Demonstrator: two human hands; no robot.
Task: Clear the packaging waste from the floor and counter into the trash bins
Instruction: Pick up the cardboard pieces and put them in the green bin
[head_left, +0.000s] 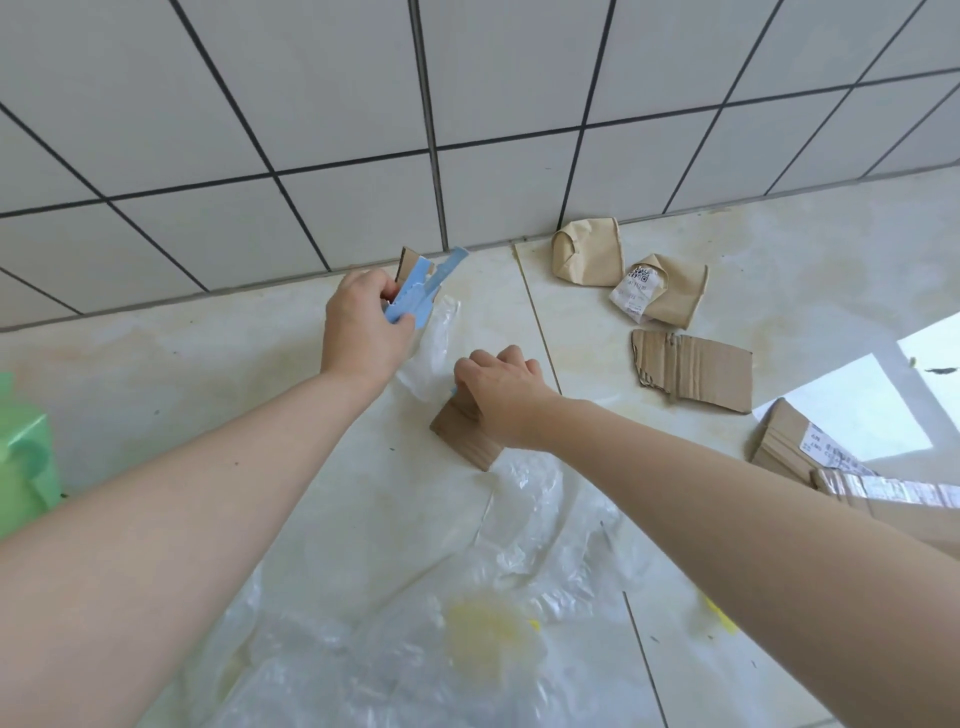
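My left hand (363, 327) grips a bunch of blue card scraps (423, 288) together with a brown cardboard bit and a piece of clear plastic film (431, 353), close to the tiled wall. My right hand (501, 395) is curled over a small brown cardboard piece (462, 436) lying on the floor. A large crumpled clear plastic sheet (467, 597) spreads across the floor below my arms, with a yellowish patch under it.
Two folded brown paper packages (587, 252) (670, 291), one with a label, lie by the wall at right. A torn corrugated cardboard piece (696, 371) and flattened boxes (810, 447) sit further right. A green plastic container (23, 457) stands at the left edge.
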